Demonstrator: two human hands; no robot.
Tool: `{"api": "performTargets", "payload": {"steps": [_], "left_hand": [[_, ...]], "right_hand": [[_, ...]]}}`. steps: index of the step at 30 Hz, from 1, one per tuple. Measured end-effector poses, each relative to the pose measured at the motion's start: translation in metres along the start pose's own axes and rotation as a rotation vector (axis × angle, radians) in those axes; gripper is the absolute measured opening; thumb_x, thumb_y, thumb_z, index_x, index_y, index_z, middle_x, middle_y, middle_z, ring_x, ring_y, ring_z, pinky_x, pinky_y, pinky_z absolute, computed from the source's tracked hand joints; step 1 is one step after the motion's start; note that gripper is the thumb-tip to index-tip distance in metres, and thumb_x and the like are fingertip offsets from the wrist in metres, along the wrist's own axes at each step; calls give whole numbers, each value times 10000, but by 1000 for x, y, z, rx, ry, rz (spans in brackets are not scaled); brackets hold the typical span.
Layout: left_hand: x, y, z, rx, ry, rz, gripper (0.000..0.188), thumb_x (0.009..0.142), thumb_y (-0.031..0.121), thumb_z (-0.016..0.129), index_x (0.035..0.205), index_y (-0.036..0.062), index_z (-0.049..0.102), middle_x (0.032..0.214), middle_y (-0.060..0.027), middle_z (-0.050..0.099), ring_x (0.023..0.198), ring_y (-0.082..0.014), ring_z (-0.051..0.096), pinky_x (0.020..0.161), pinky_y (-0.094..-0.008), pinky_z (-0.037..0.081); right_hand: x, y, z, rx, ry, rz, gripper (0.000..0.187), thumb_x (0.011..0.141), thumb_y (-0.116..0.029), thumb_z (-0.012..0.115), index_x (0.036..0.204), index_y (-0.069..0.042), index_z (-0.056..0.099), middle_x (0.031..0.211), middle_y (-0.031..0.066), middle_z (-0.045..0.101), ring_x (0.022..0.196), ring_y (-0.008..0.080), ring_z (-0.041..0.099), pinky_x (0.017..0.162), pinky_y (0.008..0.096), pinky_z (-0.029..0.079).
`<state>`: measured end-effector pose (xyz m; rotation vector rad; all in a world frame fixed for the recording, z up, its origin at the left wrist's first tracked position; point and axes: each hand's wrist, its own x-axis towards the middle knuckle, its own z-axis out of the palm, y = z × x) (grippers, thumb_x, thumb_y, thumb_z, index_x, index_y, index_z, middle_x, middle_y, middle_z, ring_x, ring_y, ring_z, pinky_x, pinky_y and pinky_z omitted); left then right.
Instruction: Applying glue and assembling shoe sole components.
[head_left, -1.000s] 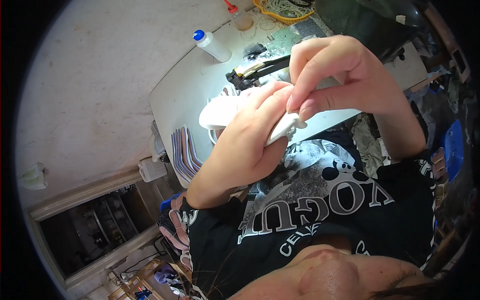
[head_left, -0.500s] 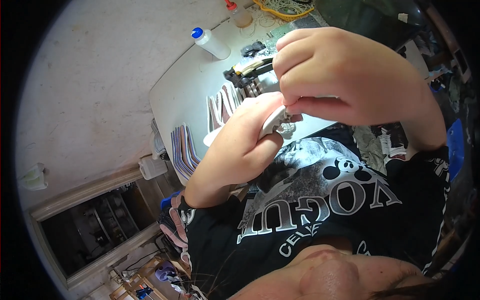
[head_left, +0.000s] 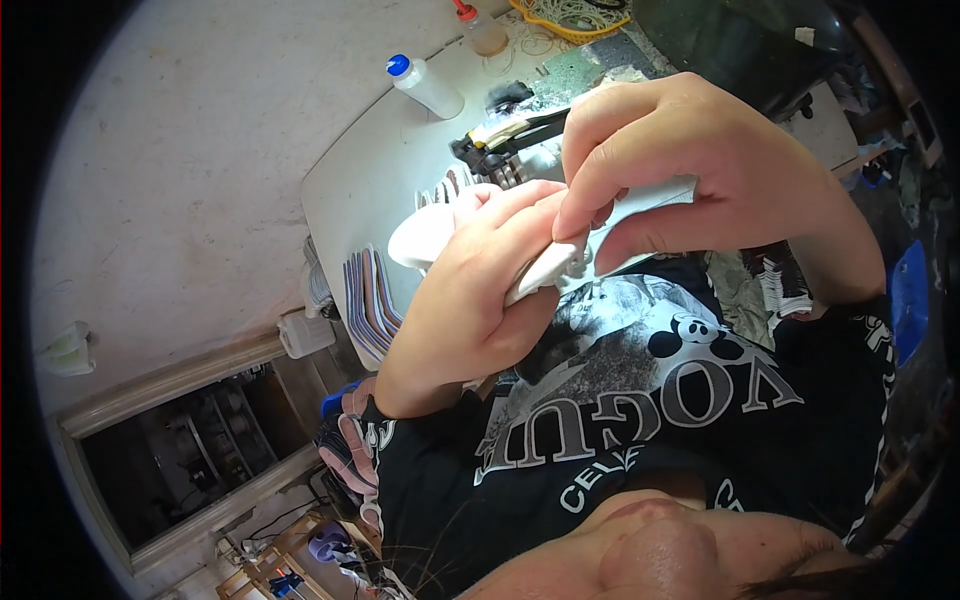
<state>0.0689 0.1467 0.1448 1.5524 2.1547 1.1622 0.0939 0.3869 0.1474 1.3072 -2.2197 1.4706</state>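
My left hand [head_left: 480, 280] is closed around a white, curved piece [head_left: 418, 236] that resembles a shoe part. One rounded end sticks out past the back of this hand, and a ragged edge shows between thumb and fingers. My right hand [head_left: 680, 160] is just right of it, its bent index fingertip touching the near end of the piece. Its thumb hangs apart from the fingers, with a gap between them. The palm-side grip of my left hand is hidden.
On the pale table [head_left: 345, 180] stand thin layered strips [head_left: 370, 300], a white bottle with a blue cap [head_left: 428, 88] and a red-tipped bottle [head_left: 482, 32]. Behind the hands lies a dark machine part [head_left: 490, 150]. A yellow basket [head_left: 570, 30] with cord sits at the far edge.
My right thumb has parted from the fingers, which earlier were pinched at the piece. The left hand has turned slightly, showing more of the white rounded end.
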Motion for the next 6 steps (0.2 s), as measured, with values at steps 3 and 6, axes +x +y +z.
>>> {"api": "performTargets", "payload": {"steps": [3,6], "left_hand": [[1,-1,0,49,-18,13,542,677,-19,591,1216,32,575,1220,-171,586,1128,-343,544,949,-457,334],[-3,1,1,84,6,-58,559,686,-9,599,1241,46,572,1249,-178,574,1148,-334,534,955,-449,327]], "right_hand": [[0,-4,-1,-53,-41,11,224,744,-91,819,949,-71,729,878,50,620,779,229,608,712,339,477],[1,-7,3,-393,-49,-131,224,783,-82,784,1001,-94,733,885,63,621,824,271,609,734,354,485]]}}
